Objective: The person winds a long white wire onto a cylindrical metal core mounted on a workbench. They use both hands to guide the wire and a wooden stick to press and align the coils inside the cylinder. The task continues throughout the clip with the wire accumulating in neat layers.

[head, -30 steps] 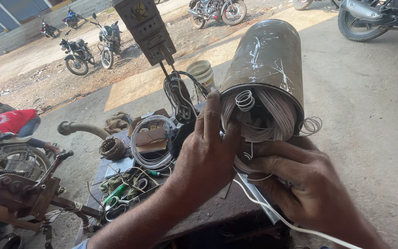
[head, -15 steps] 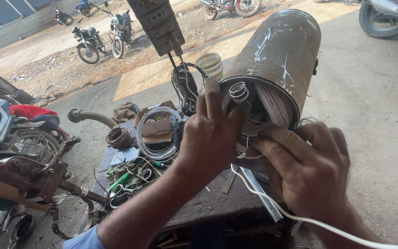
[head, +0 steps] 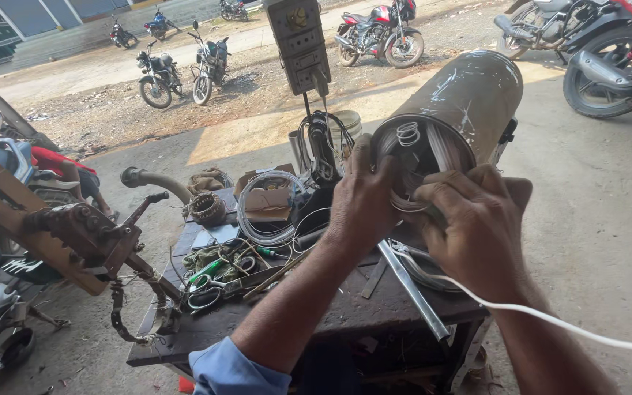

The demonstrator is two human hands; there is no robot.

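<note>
A dark, worn bench (head: 345,314) stands outdoors on a concrete floor (head: 594,212), with a dirt yard and parked motorbikes (head: 159,73) beyond it. Far left of the hands, a rusty mechanism (head: 74,234) on a wooden beam leans beside the bench. Nearer, left of the left hand, the bench carries a small copper coil (head: 206,208), green-handled pliers (head: 210,269), scissors (head: 210,292) and a loop of white wire (head: 265,212). Above the left hand, a switch box (head: 299,44) hangs with black cords trailing down.

The left hand (head: 363,205) is closed at the open end of a steel cylinder (head: 462,102), fingers curled over the white windings (head: 418,157) at the left side of the opening, thumb up along the rim. The cylinder lies tilted on the bench, its mouth toward the person, directly behind both hands.

The right hand (head: 477,227) is just right of the left, fingers bent and pressed against the lower windings; whether it pinches a strand, I cannot tell. A white cord (head: 550,318) runs from under this hand off to the right. Below it, a metal strip (head: 411,289) lies on the bench.
</note>
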